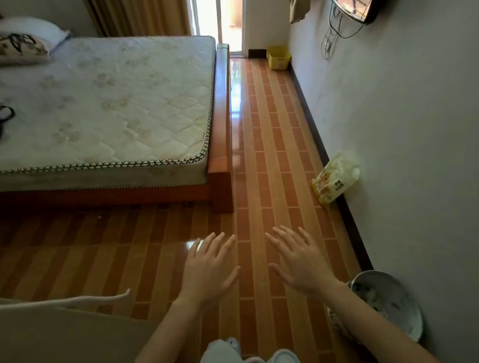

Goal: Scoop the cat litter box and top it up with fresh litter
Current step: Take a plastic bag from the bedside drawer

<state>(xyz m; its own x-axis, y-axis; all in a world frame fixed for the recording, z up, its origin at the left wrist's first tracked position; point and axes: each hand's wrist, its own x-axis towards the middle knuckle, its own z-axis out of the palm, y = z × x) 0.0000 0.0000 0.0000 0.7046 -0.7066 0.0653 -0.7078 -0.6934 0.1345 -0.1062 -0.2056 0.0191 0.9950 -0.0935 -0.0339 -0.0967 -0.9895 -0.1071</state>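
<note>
Both my hands are stretched out in front of me over the tiled floor, fingers spread and straight, holding nothing. My left hand (pixel 208 266) is beside my right hand (pixel 298 260), a small gap between them. A yellow and white bag (pixel 334 179) with a cartoon print, perhaps litter, leans against the right wall on the floor ahead. A yellow plastic box (pixel 278 57) stands at the far end of the aisle by the wall. A round grey-white basin (pixel 389 298) with speckled contents sits by the wall under my right forearm.
A bed with a bare quilted mattress (pixel 102 104) and wooden frame (pixel 222 122) fills the left. A narrow tiled aisle (pixel 269 142) runs between bed and wall towards a bright door. Pillows and a black bag lie on the bed. A beige cloth surface is at lower left.
</note>
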